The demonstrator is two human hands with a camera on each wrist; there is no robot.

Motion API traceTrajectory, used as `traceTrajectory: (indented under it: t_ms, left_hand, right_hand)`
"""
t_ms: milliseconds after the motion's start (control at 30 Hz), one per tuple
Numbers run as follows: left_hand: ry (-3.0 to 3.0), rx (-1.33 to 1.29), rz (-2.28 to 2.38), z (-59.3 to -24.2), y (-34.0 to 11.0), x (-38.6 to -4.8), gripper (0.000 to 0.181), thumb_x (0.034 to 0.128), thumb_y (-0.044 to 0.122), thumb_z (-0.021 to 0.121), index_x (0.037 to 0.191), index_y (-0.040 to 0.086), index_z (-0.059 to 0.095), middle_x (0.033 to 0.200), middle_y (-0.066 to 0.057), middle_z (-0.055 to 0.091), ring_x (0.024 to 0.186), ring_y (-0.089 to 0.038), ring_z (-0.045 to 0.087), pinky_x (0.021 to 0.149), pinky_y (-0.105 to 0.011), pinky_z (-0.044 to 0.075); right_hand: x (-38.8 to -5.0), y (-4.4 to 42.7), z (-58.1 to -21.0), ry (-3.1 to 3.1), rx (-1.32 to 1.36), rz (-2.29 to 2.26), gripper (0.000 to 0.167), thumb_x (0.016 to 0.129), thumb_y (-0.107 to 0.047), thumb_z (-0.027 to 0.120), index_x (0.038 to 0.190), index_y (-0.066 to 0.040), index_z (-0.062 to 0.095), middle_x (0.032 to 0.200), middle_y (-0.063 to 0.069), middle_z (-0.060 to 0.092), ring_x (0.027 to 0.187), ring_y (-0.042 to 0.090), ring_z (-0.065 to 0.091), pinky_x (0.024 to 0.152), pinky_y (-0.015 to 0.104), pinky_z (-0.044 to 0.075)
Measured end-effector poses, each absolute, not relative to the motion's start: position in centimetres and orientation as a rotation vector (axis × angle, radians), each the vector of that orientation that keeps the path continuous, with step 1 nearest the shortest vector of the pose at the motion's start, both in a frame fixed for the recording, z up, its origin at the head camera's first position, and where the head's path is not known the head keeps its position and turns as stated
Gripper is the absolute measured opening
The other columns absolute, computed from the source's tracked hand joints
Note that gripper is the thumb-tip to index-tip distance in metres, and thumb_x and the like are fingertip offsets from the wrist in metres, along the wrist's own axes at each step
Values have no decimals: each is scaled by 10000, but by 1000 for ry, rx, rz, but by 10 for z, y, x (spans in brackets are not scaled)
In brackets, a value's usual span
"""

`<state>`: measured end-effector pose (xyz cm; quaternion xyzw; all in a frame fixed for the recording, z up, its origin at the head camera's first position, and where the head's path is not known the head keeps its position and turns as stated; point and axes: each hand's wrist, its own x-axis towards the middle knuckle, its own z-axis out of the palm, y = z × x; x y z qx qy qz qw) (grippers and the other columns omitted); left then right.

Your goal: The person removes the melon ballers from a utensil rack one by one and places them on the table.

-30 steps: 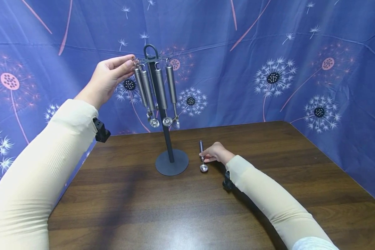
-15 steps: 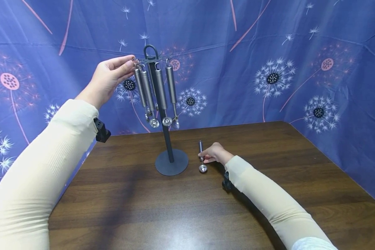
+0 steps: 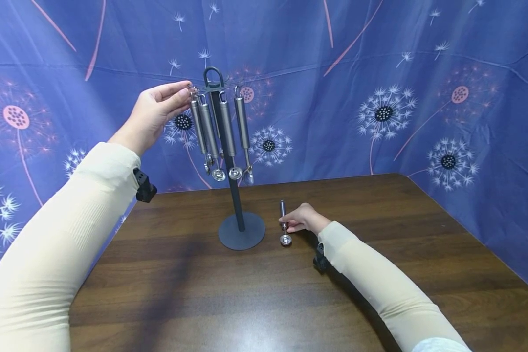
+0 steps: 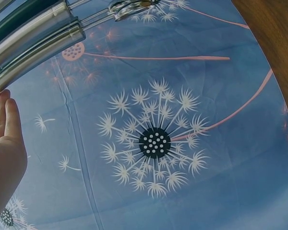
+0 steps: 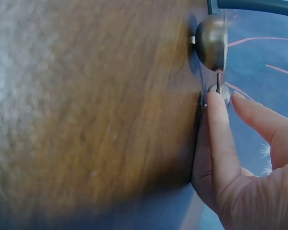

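A dark metal stand point(image 3: 229, 195) bears several steel kitchen tools with long tubular handles, hanging from hooks around its top. At the left side of that top, my left hand point(image 3: 156, 110) pinches the upper end of one hanging scoop point(image 3: 198, 124); its loop is partly hidden by the fingers. In the left wrist view the fingertips point(image 4: 7, 100) meet the handle's end. Right of the stand's base, a steel scoop point(image 3: 285, 239) with a small round bowl lies on the table. My right hand point(image 3: 305, 217) holds it between thumb and fingers near the handle's lower end.
The brown wooden table point(image 3: 229, 293) stretches under both arms, its far edge close behind the stand. A blue curtain point(image 3: 317, 107) with dandelion prints hangs behind and at the sides. Black wrist cameras sit on both sleeves.
The scoop under my right hand has shifted very slightly left with the hand. A hanging tool's bowl at the stand's left has swung slightly. My left hand keeps its place on the stand.
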<state>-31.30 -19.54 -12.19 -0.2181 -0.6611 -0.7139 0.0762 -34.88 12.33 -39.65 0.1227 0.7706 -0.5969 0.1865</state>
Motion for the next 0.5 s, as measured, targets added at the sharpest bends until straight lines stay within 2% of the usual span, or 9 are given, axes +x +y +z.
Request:
traceTrajectory:
  t_ms: [233,500]
  left_hand:
    - [-2011,-660,-2103,-121,-196,-312,577,887,136,705,1376,-63,470,1154,-42,657,1046,-100,642,941,-175,518]
    - [-2063,-664,-2071,-120,-196,-310,559,891,156,703,1351,-65,475,1102,-18,648,1047,-112,630,996,-199,493]
  right_hand:
    - [-350,129,-395,2137,322,-1688,167,853,-51,724,889,41,590,621,49,605,493,90,594,586,229,600]
    - [-351,135,-398,2095,305,-1722,172,888,-102,698,821,24,601,631,44,586,510,95,575,595,236,604]
